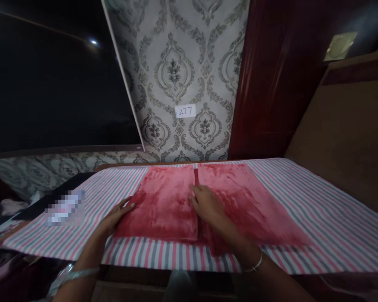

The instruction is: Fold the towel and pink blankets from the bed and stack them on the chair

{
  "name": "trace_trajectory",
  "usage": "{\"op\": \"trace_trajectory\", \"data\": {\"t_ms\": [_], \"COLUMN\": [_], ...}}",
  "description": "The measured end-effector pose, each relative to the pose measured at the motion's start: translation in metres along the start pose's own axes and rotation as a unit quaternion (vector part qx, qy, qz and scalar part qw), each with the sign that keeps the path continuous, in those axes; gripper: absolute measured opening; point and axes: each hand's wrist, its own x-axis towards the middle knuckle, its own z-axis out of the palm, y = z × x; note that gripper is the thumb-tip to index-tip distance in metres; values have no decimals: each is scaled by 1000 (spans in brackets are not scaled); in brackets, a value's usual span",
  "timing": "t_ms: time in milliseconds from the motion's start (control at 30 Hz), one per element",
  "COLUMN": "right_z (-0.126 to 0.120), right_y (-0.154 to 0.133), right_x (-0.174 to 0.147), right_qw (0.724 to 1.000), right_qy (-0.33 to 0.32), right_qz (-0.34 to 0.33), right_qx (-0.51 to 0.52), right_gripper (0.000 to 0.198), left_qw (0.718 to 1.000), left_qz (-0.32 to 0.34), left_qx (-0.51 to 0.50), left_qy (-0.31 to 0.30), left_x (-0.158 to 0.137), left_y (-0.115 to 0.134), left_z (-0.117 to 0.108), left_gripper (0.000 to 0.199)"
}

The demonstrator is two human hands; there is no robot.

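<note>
A red plush cloth [166,201] is spread on the striped table cover, its two sides folded in so that their edges come close together at the middle. A narrow gap of darker red shows between the panels. At the cloth's left edge rests my left hand [118,214], its thumb and fingers apart. My right hand [207,205] lies across the middle gap, with fingers stretched over the inner edge of the left panel. Near the front, the inner edge of the right panel hangs a little lower than the rest, partly behind my right wrist.
The striped cover [302,201] drapes over the table. A blurred-out item [64,208] lies at its left. Behind stands a patterned wall with a paper label [185,110] marked 277. A large dark screen [59,84] is at left, and a brown panel [349,138] at right.
</note>
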Motion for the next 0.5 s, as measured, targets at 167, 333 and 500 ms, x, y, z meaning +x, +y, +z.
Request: {"op": "trace_trajectory", "data": {"t_ms": [167,333,500], "right_z": [39,65,48], "right_y": [16,28,27], "right_x": [17,10,19], "right_qw": [998,995,970], "right_qy": [-18,1,10], "right_qz": [-40,-25,2], "right_qx": [33,92,242], "right_gripper": [74,67,70], "left_qw": [996,993,989], "left_qz": [-51,-15,81], "left_qx": [-78,-108,-116], "left_qy": [4,44,30], "left_x": [0,-6,-3], "left_y": [-7,-5,56], "left_z": [-6,0,22], "left_gripper": [84,57,67]}}
